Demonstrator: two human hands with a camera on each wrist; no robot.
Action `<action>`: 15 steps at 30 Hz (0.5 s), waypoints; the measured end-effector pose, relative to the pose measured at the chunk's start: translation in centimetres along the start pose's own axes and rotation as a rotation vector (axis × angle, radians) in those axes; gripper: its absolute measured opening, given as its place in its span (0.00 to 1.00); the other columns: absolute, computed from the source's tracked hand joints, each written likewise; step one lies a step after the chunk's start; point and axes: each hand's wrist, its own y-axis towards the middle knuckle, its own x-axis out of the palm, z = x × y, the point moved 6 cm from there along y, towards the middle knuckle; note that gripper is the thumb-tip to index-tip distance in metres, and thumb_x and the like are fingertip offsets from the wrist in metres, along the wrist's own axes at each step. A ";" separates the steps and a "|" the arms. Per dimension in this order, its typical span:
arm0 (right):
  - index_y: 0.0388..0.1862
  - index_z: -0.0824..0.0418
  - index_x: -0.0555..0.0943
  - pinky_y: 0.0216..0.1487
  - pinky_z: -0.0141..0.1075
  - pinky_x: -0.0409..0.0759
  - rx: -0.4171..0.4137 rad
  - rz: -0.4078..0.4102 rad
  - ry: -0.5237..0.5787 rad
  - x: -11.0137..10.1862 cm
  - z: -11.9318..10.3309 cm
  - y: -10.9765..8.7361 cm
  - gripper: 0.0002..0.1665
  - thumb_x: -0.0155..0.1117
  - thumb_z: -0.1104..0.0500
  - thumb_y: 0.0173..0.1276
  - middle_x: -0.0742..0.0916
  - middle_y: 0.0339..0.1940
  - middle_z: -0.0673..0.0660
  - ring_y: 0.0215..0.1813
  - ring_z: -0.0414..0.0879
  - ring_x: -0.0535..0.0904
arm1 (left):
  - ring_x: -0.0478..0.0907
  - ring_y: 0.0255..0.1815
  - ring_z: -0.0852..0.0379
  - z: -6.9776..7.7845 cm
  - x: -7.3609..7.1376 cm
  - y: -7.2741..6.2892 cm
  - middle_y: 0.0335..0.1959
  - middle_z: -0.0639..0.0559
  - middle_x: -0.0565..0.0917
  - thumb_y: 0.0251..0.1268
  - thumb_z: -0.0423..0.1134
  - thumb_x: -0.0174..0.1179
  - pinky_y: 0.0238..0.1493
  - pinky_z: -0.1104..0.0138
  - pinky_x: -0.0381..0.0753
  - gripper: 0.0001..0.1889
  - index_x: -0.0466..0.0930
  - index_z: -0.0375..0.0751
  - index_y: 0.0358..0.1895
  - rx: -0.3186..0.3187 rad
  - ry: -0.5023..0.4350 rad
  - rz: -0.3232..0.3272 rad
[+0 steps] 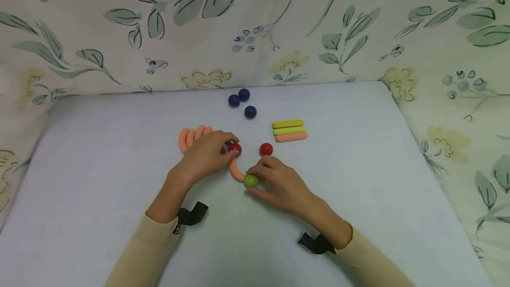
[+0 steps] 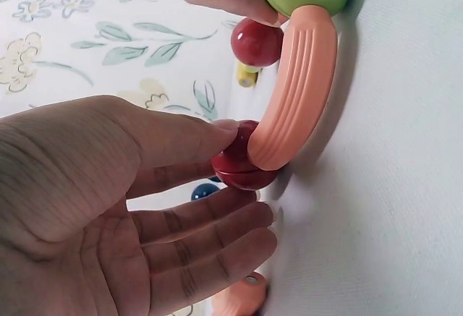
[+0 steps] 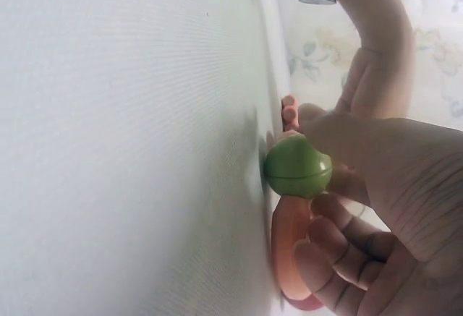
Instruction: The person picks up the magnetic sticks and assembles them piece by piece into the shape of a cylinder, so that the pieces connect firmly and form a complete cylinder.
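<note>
My left hand (image 1: 207,152) pinches a glossy red ball (image 2: 242,160) between thumb and fingers, its other fingers stretched out below. A curved, ribbed orange rod (image 2: 300,88) runs from that ball to a green ball (image 1: 251,181). The green ball sits between the thumb and index finger of my right hand (image 1: 284,185). On its other side, a second curved orange rod (image 3: 291,251) leads toward another red ball (image 1: 266,149); my right hand mostly hides this rod in the head view. The right hand's remaining fingers curl beside that rod.
Several curved orange rods (image 1: 191,137) lie beyond the left hand. Three dark blue balls (image 1: 250,112) are near the back edge. Right of them lie a yellow straight rod (image 1: 287,124), a yellow-green one (image 1: 288,131) and an orange one (image 1: 291,137). Floral cloth surrounds the white table (image 1: 378,167).
</note>
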 end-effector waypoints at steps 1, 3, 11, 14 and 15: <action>0.52 0.51 0.89 0.44 0.29 0.82 0.000 -0.003 -0.005 0.0 0.0 0.1 0.23 0.84 0.47 0.61 0.83 0.42 0.48 0.43 0.38 0.79 | 0.86 0.49 0.50 -0.1 -0.1 -0.1 0.52 0.47 0.90 0.73 0.42 0.67 0.51 0.55 0.85 0.19 0.85 0.41 0.62 -0.004 -0.002 -0.001; 0.52 0.50 0.89 0.42 0.28 0.82 0.004 -0.008 -0.018 0.1 -0.1 0.2 0.23 0.84 0.46 0.60 0.83 0.42 0.48 0.43 0.37 0.79 | 0.86 0.48 0.51 -0.2 -0.3 -0.3 0.50 0.47 0.90 0.73 0.42 0.68 0.50 0.55 0.85 0.18 0.85 0.41 0.61 -0.005 -0.001 -0.003; 0.52 0.50 0.89 0.42 0.29 0.83 0.040 -0.020 -0.039 0.0 0.3 0.1 0.19 0.83 0.50 0.62 0.84 0.43 0.46 0.44 0.37 0.79 | 0.82 0.41 0.54 -0.1 -0.8 -0.9 0.43 0.49 0.89 0.73 0.42 0.67 0.45 0.59 0.82 0.14 0.86 0.39 0.54 -0.021 0.009 -0.021; 0.53 0.49 0.89 0.42 0.31 0.83 0.053 -0.026 -0.047 -0.3 0.6 -0.1 0.18 0.81 0.53 0.64 0.85 0.45 0.45 0.45 0.37 0.78 | 0.81 0.39 0.54 -0.2 -1.1 -1.2 0.39 0.50 0.89 0.73 0.43 0.67 0.44 0.60 0.80 0.11 0.87 0.40 0.49 -0.040 0.011 -0.032; 0.53 0.49 0.89 0.41 0.32 0.83 0.057 -0.026 -0.046 -0.5 0.8 -0.1 0.18 0.80 0.54 0.65 0.85 0.45 0.45 0.44 0.38 0.78 | 0.80 0.39 0.55 -0.3 -1.2 -1.3 0.38 0.51 0.89 0.74 0.44 0.67 0.43 0.61 0.79 0.10 0.88 0.41 0.47 -0.048 0.009 -0.037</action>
